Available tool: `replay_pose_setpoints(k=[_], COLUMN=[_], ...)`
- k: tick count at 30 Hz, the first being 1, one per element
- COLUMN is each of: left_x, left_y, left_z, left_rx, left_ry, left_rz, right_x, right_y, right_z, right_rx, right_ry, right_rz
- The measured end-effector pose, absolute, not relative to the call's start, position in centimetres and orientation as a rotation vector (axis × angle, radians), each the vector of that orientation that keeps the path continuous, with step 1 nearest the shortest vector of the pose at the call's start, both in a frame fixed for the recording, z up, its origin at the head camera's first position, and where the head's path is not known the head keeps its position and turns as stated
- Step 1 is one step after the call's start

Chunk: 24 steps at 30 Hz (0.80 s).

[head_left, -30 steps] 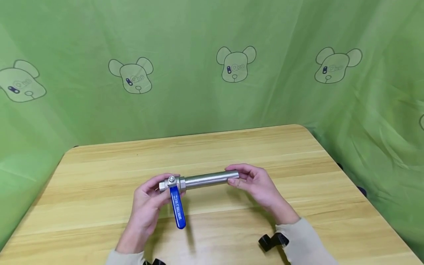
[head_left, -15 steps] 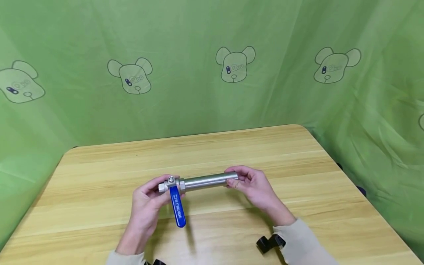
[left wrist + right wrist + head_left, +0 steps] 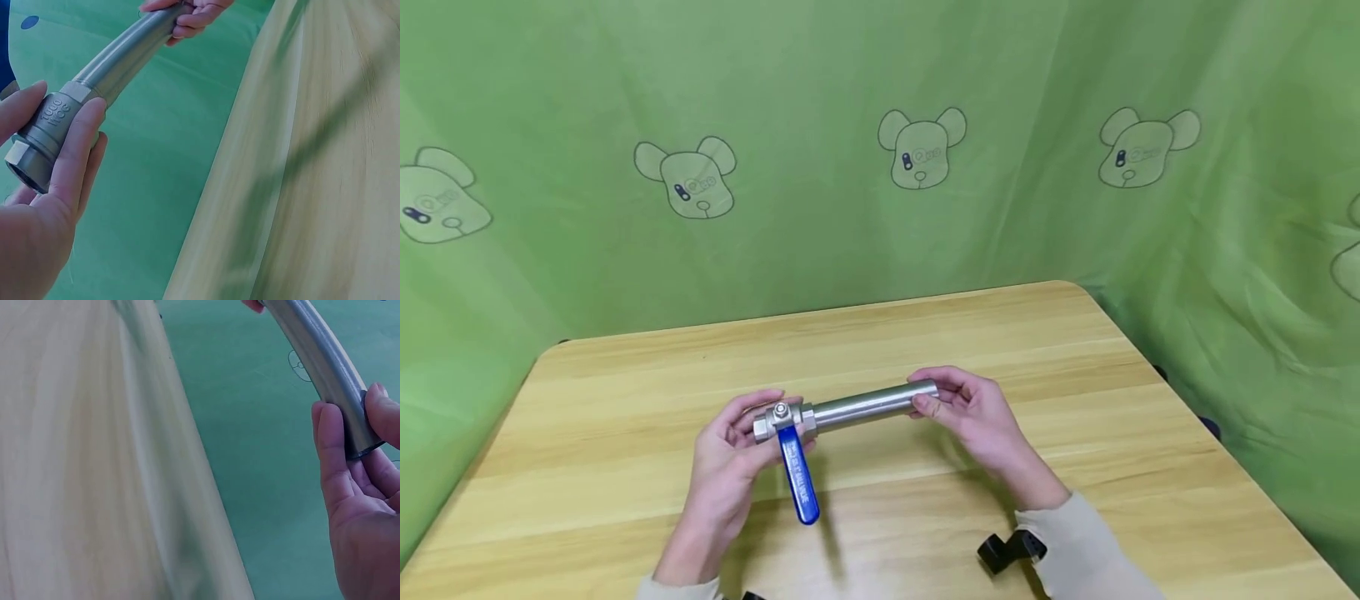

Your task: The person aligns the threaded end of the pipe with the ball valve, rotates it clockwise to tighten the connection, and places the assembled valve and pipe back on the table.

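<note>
A steel ball valve [image 3: 781, 414] with a blue lever handle [image 3: 799, 479] is joined at its right side to a straight metal pipe [image 3: 868, 406]. My left hand [image 3: 722, 467] grips the valve body, thumb on the near side and fingers behind. Raised lettering shows on the valve body [image 3: 53, 119] in the left wrist view. The pipe's free end is pinched between thumb and fingers of my right hand [image 3: 977, 417]. Both hands hold the assembly above the table, its right end slightly higher and the handle pointing toward me. In the right wrist view the pipe end [image 3: 359, 440] lies among the fingers.
Below is a wood-grain table [image 3: 625, 467] with rounded far corners, and shadows of the hands and handle fall on it. A green curtain [image 3: 805, 242] with bear-head prints hangs behind and at the sides. A black wrist mount [image 3: 1011, 550] sits by the right sleeve.
The valve end has shifted slightly left and the pipe's right end has tilted up a little. Both hands keep their hold; the head view has turned slightly right.
</note>
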<state>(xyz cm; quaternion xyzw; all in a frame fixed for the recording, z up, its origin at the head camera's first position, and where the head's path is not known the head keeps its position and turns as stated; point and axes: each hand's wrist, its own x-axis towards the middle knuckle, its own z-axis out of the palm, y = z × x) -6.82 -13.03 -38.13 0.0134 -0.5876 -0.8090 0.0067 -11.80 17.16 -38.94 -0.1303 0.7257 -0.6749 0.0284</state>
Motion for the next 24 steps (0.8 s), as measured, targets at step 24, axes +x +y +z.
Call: replay_pose_setpoints(k=[24], left_x=[-6.88], left_y=[-12.98], left_z=[-38.61], left_rx=[0.099], left_ry=[-2.019], left_rz=[-2.440], right_x=[-11.74], right_y=[17.68], right_z=[-39.13], right_rx=[-0.415], right_ry=[2.206], right_rz=[-2.170])
